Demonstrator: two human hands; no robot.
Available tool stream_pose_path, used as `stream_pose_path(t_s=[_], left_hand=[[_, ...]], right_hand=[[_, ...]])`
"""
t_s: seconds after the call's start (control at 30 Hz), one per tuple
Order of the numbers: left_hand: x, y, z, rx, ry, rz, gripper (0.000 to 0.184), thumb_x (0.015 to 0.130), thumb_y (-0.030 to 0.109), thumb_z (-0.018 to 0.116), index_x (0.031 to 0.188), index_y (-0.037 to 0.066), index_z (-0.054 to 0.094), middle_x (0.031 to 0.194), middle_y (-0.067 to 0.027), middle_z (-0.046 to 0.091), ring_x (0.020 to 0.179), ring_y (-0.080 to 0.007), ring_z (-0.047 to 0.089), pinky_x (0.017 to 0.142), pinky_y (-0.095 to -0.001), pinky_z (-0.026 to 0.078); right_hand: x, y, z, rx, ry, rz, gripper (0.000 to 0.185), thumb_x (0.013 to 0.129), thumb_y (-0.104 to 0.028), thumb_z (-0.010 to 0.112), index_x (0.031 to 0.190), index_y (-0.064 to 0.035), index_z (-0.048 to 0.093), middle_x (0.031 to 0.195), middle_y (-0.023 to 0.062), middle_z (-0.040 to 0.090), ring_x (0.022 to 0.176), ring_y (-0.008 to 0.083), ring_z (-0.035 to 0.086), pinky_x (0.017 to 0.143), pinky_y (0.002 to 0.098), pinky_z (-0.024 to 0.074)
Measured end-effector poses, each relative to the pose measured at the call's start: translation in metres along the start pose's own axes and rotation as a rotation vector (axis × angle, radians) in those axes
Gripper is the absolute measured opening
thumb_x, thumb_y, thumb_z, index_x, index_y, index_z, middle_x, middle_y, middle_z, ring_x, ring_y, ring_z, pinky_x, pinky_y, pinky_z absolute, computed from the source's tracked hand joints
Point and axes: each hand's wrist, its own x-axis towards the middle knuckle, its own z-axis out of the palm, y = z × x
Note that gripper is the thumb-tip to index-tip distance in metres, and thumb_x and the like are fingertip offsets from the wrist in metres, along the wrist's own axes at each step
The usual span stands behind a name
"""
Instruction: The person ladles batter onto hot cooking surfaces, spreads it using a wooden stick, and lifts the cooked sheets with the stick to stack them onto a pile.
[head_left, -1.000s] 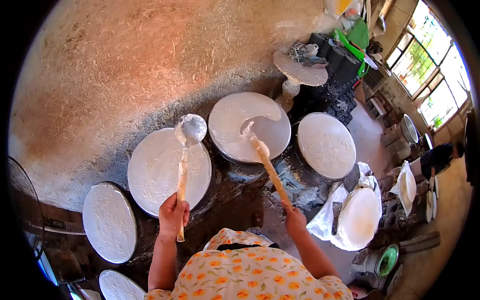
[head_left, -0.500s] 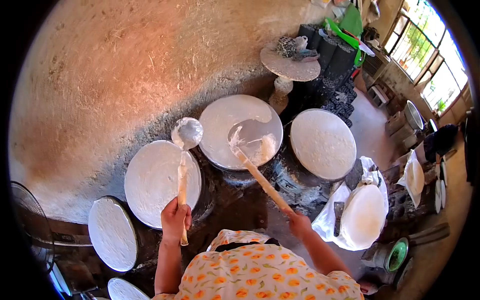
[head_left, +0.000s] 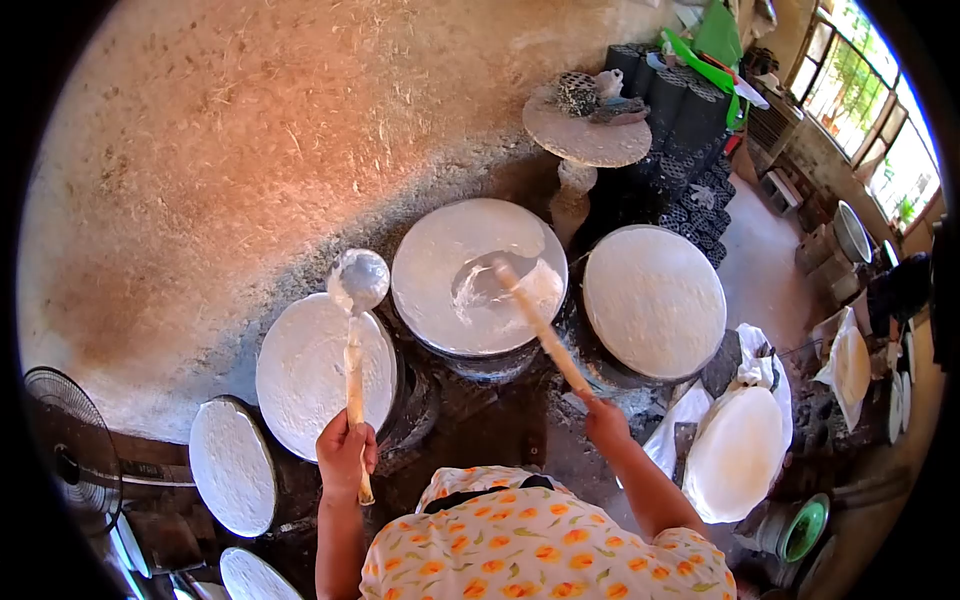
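A metal ladle with a wooden handle is gripped in my left hand. Its batter-smeared bowl is raised near the gap between the left and middle griddles. My right hand is closed round the end of a wooden stick. The stick's far tip is over the middle round griddle, which is coated in white batter. A thin, greyish swirled patch and a thicker pale heap lie round the tip. Motion blurs the tip, so whether it touches the batter cannot be made out.
White-topped griddles stand left and right. A round pale sheet rests on white plastic at right. Behind are a stone pedestal and stacked black briquettes. A fan stands far left; a green-lined pot sits lower right.
The stick's tip has moved right and up across the batter, and the patch round it looks more swirled. The ladle has shifted slightly left and down. The view has also shifted a little.
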Motion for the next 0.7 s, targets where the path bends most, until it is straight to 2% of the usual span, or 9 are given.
stream_pose_path(t_s=[0.13, 0.2, 0.27, 0.37, 0.4, 0.5, 0.53, 0.67, 0.7], left_hand=[[-0.009, -0.005, 0.000, 0.007, 0.037, -0.022, 0.013, 0.089, 0.005, 0.047, 0.095, -0.002, 0.056, 0.065, -0.0026, 0.052, 0.042, -0.0068, 0.044, 0.036, -0.0200, 0.035], [-0.010, -0.010, 0.002, -0.013, 0.032, -0.012, 0.011, 0.089, 0.005, 0.047, 0.092, -0.002, 0.056, 0.064, -0.0027, 0.052, 0.042, -0.0069, 0.044, 0.036, -0.0201, 0.035], [-0.013, -0.009, 0.003, -0.028, 0.022, 0.002, 0.011, 0.089, 0.005, 0.047, 0.090, -0.001, 0.056, 0.064, -0.0028, 0.052, 0.041, -0.0071, 0.044, 0.036, -0.0202, 0.035], [-0.018, -0.003, 0.003, 0.007, 0.035, -0.040, 0.011, 0.090, 0.006, 0.047, 0.084, 0.000, 0.054, 0.062, -0.0030, 0.051, 0.040, -0.0078, 0.044, 0.035, -0.0206, 0.035], [-0.020, -0.004, 0.003, -0.020, 0.066, -0.026, 0.012, 0.090, 0.006, 0.047, 0.082, 0.000, 0.053, 0.062, -0.0031, 0.050, 0.040, -0.0080, 0.043, 0.035, -0.0208, 0.035], [-0.024, -0.007, 0.001, -0.051, 0.092, 0.002, 0.014, 0.090, 0.008, 0.047, 0.080, 0.001, 0.053, 0.060, -0.0032, 0.050, 0.040, -0.0081, 0.043, 0.035, -0.0211, 0.035], [-0.023, -0.008, 0.000, -0.046, 0.080, -0.014, 0.014, 0.090, 0.008, 0.048, 0.080, 0.001, 0.053, 0.060, -0.0031, 0.050, 0.039, -0.0081, 0.043, 0.035, -0.0211, 0.035], [-0.023, -0.005, 0.010, -0.044, 0.050, -0.017, 0.014, 0.090, 0.009, 0.049, 0.080, 0.001, 0.053, 0.058, -0.0028, 0.049, 0.039, -0.0081, 0.043, 0.035, -0.0212, 0.035], [-0.024, -0.005, 0.011, -0.042, 0.049, -0.017, 0.014, 0.090, 0.009, 0.049, 0.080, 0.001, 0.053, 0.058, -0.0028, 0.049, 0.039, -0.0081, 0.043, 0.035, -0.0212, 0.035]], right_hand=[[0.069, 0.013, 0.012, 0.183, 0.279, -0.003, 0.053, 0.077, 0.001, 0.052, 0.126, -0.0208, 0.055, 0.084, 0.0262, 0.062, 0.076, 0.0422, 0.061, 0.068, 0.0474, 0.0483], [0.118, -0.005, 0.006, 0.282, 0.265, 0.056, 0.050, 0.078, 0.003, 0.050, 0.123, -0.0160, 0.058, 0.094, 0.0259, 0.062, 0.084, 0.0384, 0.063, 0.073, 0.0399, 0.0490], [0.139, -0.023, 0.003, 0.327, 0.282, -0.042, 0.051, 0.077, 0.005, 0.049, 0.122, -0.0161, 0.059, 0.096, 0.0239, 0.063, 0.086, 0.0376, 0.063, 0.073, 0.0390, 0.0492], [0.105, -0.039, -0.019, 0.381, 0.236, -0.082, 0.052, 0.077, 0.005, 0.048, 0.123, -0.0163, 0.058, 0.097, 0.0222, 0.064, 0.089, 0.0365, 0.064, 0.075, 0.0379, 0.0490], [0.094, -0.027, -0.015, 0.301, 0.300, -0.079, 0.056, 0.078, -0.002, 0.053, 0.127, -0.0292, 0.053, 0.094, 0.0210, 0.064, 0.087, 0.0380, 0.062, 0.077, 0.0455, 0.0491], [0.071, -0.011, -0.013, 0.015, 0.373, -0.004, 0.059, 0.078, -0.004, 0.055, 0.131, -0.0310, 0.049, 0.086, 0.0207, 0.062, 0.082, 0.0379, 0.062, 0.073, 0.0478, 0.0483], [0.072, -0.019, -0.018, -0.012, 0.265, 0.100, 0.060, 0.079, -0.007, 0.057, 0.133, -0.0311, 0.046, 0.078, 0.0199, 0.059, 0.076, 0.0379, 0.061, 0.069, 0.0493, 0.0472], [0.118, -0.030, -0.011, -0.160, 0.198, 0.202, 0.061, 0.079, -0.004, 0.054, 0.134, -0.0270, 0.046, 0.081, 0.0226, 0.060, 0.077, 0.0395, 0.060, 0.069, 0.0499, 0.0470], [0.127, -0.036, -0.013, -0.065, 0.178, 0.200, 0.060, 0.079, -0.001, 0.050, 0.133, -0.0257, 0.047, 0.091, 0.0210, 0.062, 0.083, 0.0389, 0.061, 0.074, 0.0476, 0.0475]])
